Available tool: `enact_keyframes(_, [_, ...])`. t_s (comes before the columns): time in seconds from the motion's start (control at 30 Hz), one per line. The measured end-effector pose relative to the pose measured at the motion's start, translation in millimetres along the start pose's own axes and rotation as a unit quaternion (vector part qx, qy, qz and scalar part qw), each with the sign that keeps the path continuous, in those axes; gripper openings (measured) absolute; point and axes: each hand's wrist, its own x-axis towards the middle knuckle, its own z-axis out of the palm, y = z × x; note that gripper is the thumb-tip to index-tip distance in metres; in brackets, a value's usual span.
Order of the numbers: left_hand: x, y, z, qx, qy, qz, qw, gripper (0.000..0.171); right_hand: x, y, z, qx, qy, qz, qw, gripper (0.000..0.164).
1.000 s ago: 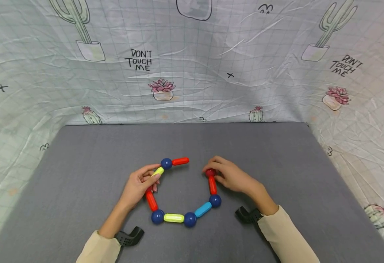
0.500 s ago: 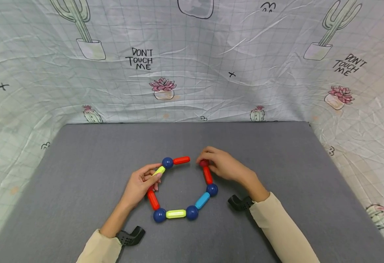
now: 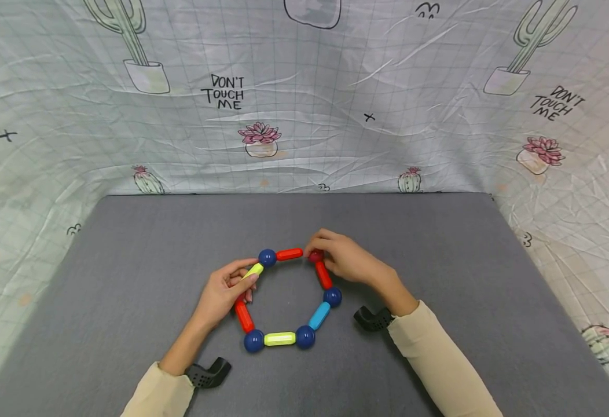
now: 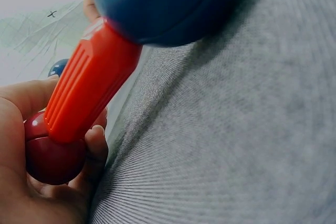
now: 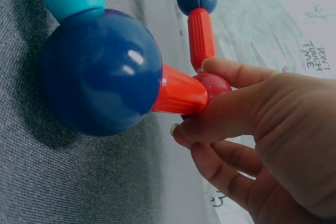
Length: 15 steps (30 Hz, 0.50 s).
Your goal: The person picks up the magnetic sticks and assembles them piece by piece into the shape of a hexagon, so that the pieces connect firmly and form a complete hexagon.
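Observation:
Toy magnetic rods and balls form a nearly closed ring on the table. My left hand (image 3: 220,294) holds its left side, thumb and fingers around a yellow rod (image 3: 253,271) and a red ball (image 4: 55,160). From that rod, a blue ball (image 3: 267,258) and a red rod (image 3: 290,253) point right. Between thumb and fingers, my right hand (image 3: 350,259) pinches another red ball (image 5: 214,83), close to that rod's free end. Below this ball run a red rod (image 3: 323,275), a blue ball (image 3: 333,297) and a light blue rod (image 3: 319,316).
The ring's near side has a yellow rod (image 3: 280,339) between two blue balls, with a red rod (image 3: 244,317) rising at left. Grey cloth covers the table (image 3: 414,231). A printed curtain (image 3: 325,150) hangs behind and at both sides.
My right hand has moved left and away from me with the red ball, drawing the ring's right side along. The gap to the red rod has narrowed. My left hand keeps its hold.

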Motion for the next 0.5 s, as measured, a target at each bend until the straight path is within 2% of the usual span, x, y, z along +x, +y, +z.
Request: enact_keyframes(0.5, [-0.4,0.7,-0.1,-0.007,-0.005,0.010,0.9999,0.033,4.5,-3.6,4.7,0.023,0.013,0.001,1.000,0.044])
